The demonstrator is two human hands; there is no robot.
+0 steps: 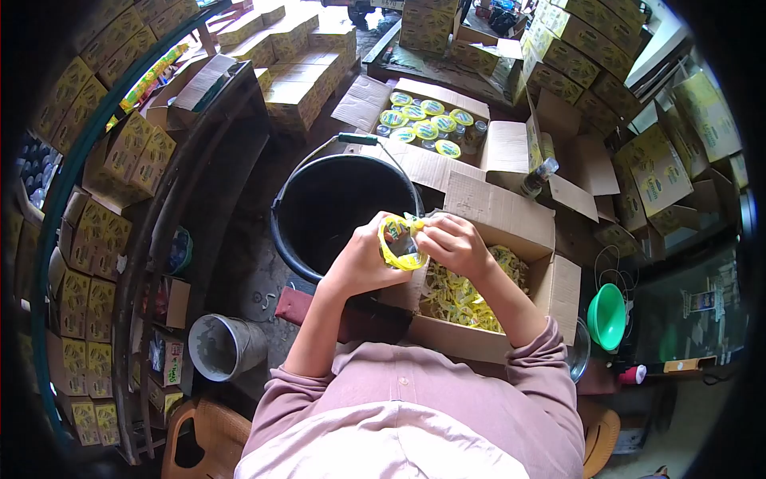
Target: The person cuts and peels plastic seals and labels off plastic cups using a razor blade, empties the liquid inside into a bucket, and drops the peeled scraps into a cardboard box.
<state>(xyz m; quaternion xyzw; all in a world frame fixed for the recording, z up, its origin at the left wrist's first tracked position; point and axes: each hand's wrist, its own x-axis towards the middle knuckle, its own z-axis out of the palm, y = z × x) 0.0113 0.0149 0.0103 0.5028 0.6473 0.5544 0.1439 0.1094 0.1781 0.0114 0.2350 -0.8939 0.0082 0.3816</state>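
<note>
Over the space between the black bucket and a carton, my left hand (369, 259) is closed around a clear plastic sleeve label with yellow print (404, 262), opened into a ring shape. My right hand (455, 246) pinches the label's upper right edge between thumb and fingers. Just below the right hand, the open carton (452, 329) holds a heap of similar yellow labels (471, 291). The black bucket (281, 215), with its green-gripped handle (357, 138) raised, stands to the left and behind my hands.
Beyond the bucket, an open carton (441, 162) holds yellow-lidded containers (425, 129). A bottle (540, 177) leans on carton flaps at right. A whitish bucket (227, 347) stands at left, a green bowl (607, 317) at right. Yellow printed cartons (307, 84) are stacked around.
</note>
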